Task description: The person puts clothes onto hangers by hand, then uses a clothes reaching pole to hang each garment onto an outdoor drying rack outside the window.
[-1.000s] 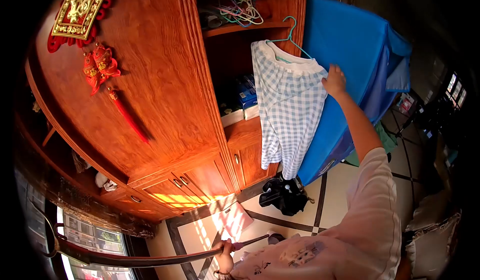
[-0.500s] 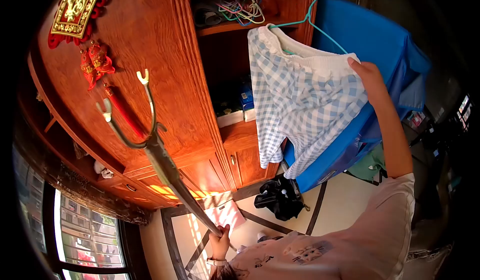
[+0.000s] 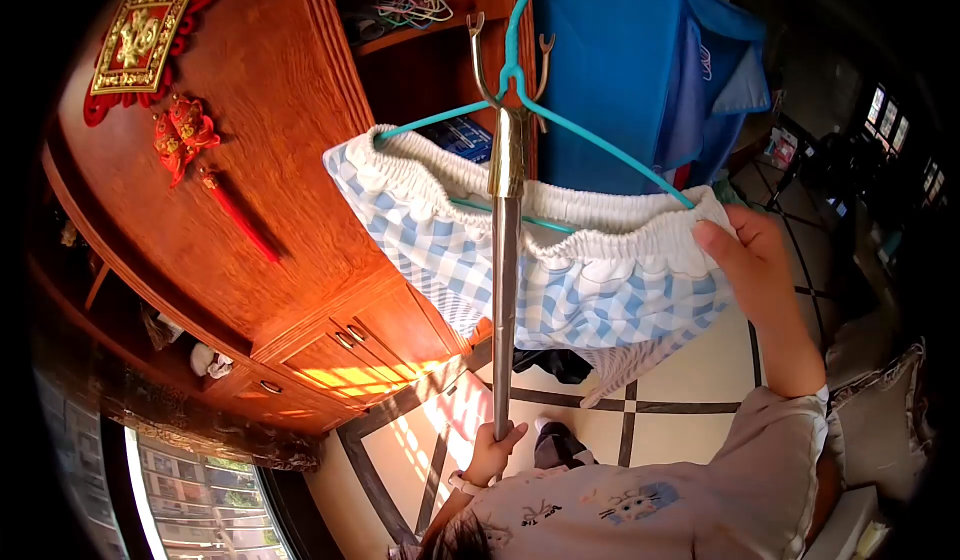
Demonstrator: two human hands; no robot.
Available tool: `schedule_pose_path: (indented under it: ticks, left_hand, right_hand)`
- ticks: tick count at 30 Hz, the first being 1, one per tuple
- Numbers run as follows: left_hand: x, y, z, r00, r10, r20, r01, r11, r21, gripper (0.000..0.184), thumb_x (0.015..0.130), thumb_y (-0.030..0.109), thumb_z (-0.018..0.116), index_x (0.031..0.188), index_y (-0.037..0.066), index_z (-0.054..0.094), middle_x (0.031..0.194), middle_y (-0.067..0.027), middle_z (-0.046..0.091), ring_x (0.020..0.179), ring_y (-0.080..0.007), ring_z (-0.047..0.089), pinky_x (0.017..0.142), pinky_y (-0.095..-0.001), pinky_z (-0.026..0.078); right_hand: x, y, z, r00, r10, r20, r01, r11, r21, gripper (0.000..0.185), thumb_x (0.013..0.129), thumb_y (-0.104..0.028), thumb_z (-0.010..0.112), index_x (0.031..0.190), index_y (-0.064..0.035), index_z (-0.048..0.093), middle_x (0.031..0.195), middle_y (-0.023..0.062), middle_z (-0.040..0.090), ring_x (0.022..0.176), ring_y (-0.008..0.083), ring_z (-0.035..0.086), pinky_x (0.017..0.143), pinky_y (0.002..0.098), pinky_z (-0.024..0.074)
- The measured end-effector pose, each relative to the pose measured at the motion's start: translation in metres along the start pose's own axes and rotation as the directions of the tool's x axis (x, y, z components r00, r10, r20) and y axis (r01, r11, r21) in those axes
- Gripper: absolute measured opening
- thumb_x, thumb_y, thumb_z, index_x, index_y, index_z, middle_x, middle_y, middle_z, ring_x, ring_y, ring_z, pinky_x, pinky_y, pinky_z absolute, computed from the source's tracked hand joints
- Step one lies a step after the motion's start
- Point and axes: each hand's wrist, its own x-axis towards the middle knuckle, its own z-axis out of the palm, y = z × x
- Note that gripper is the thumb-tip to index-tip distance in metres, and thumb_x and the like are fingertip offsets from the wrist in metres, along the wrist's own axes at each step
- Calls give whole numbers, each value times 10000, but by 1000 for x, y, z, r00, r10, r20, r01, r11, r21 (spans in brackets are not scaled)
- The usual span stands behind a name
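Note:
My left hand is wrapped round the lower part of a metal pole, which stands upright in front of me with its forked tip beside the neck of a teal hanger. My right hand pinches the right end of the white elastic waistband of blue-and-white checked trousers. The hanger lies inside the waistband, and its hook is cut off by the top edge of the view. The trouser legs hang down behind the pole.
Wooden cabinets fill the left, with red hanging ornaments. Loose hangers lie on a shelf. A blue fabric-covered object stands behind the trousers. A black item is on the tiled floor. A window is at lower left.
The trousers and hanger have come closer, moving toward the middle with my right hand. My left hand has swung the pole from the left to upright, bringing its fork to the hanger.

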Motion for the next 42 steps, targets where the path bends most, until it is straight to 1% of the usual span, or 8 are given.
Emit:
schedule_pose_path:
  ticks: [4,7,10,14,18,23,28,42]
  left_hand:
    - [-58,-24,-18,967,212,-143,-210,977,28,346,798,131,593,501,67,427,437,24,401,356,-52,329,346,-223,252]
    - [-106,-29,-27,947,242,-212,-235,970,54,336,792,118,601,506,64,434,443,26,402,394,-51,328,379,-228,245]
    - [-146,-36,-31,921,293,-255,-291,956,48,338,787,119,610,504,64,434,450,23,411,406,-57,351,391,-228,270]
    - [-201,-48,-18,870,353,-343,-351,934,69,301,805,145,599,548,48,478,461,5,450,405,-55,368,387,-217,275]
    - [-272,-37,-7,794,356,-493,-394,919,28,307,816,147,584,550,43,472,454,1,442,383,-49,351,360,-208,243]
    - [-362,-31,86,752,422,-506,-477,879,24,274,821,132,574,589,37,466,476,1,444,401,-50,357,371,-207,260]
    - [-429,-7,120,735,504,-454,-541,839,55,271,833,161,565,620,23,470,494,-19,456,407,-60,367,379,-204,271]
    - [-707,31,52,587,672,-451,-746,666,23,335,915,263,415,648,88,315,476,4,317,389,-100,330,414,-251,286]
  right_hand:
    - [-56,-6,45,999,-44,-28,41,995,-94,204,811,-172,596,872,22,581,696,11,597,567,53,472,517,209,375]
    - [-90,-9,64,857,-511,-64,230,492,-840,307,751,-143,616,992,-5,485,970,169,545,844,247,536,708,327,417]
    - [-149,-7,103,606,-795,40,340,213,-916,417,724,-139,614,1074,-27,416,1168,233,392,1092,378,388,879,475,326]
    - [-244,51,144,555,-822,128,675,355,-646,468,678,-95,608,1091,-29,397,1175,244,358,1119,451,329,918,555,273]
    - [-362,112,219,763,-108,637,130,991,12,637,687,-99,636,1200,40,284,1198,201,353,1096,307,414,899,386,363]
    - [-515,172,226,536,-67,841,7,997,75,937,594,-272,740,1284,22,179,1259,233,319,1181,337,342,986,374,282]
    - [-617,233,242,359,106,927,-571,811,128,196,729,-165,668,841,-53,553,792,-5,563,705,72,493,637,233,407]
    - [-790,249,294,155,479,864,-289,858,-424,147,742,-157,635,712,-46,544,652,17,569,599,89,520,560,269,428]
